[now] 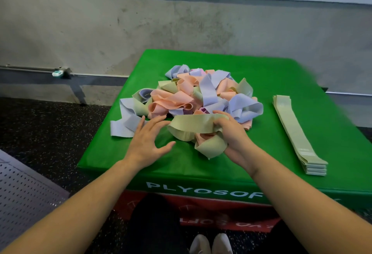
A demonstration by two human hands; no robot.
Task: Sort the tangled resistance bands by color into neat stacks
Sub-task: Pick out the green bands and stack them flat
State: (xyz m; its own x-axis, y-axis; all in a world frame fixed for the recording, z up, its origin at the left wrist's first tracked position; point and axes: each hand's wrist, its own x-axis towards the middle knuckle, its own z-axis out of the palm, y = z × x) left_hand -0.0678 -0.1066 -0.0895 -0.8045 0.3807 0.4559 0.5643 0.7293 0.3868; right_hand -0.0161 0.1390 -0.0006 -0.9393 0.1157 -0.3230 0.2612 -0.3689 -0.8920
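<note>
Green band (198,121): we grip its right end in our right hand (231,130), at the plyo box (261,68) near edge.
Long axis: runs left-right, free loop toward our left hand (146,143).
Left hand: open, empty, nearer that loop.
Green stack (296,132): right edge, lengthwise front-to-back.
Tangle (201,92): box centre.

— What carries it all?
— A green box (261,68), on a red one (201,209).
— And on top?
— A tangled pile (201,92) of lilac, peach and pale-green bands mid-top; a neat pale-green stack (296,132) lies well apart at right.
</note>
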